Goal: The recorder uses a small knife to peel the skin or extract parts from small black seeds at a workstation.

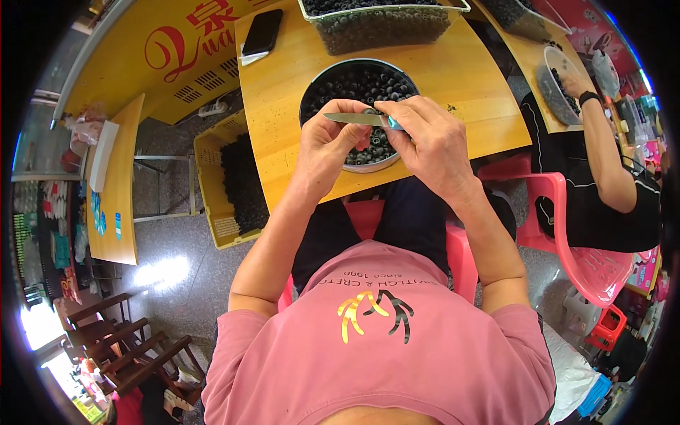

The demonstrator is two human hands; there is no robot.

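Both hands are raised over the near half of a round bowl (371, 167) filled with small, dark, round shells that look like snails. My right hand (433, 145) grips a small knife (354, 118) by its teal handle, and the blade points left across my left fingertips. My left hand (324, 147) is closed in a pinch just under and behind the blade. A small dark round piece (370, 111) shows at those fingertips, probably one of the snails. Something pinkish is partly visible below the blade; what it is I cannot tell.
A clear tub (382, 37) of the same dark pieces stands beyond the bowl on the wooden table (467, 85). A black phone (262, 32) lies at far left. Below, a yellow crate (207, 159) holds more. At right, a co-worker's hand (575, 83) reaches into another container (549, 85).
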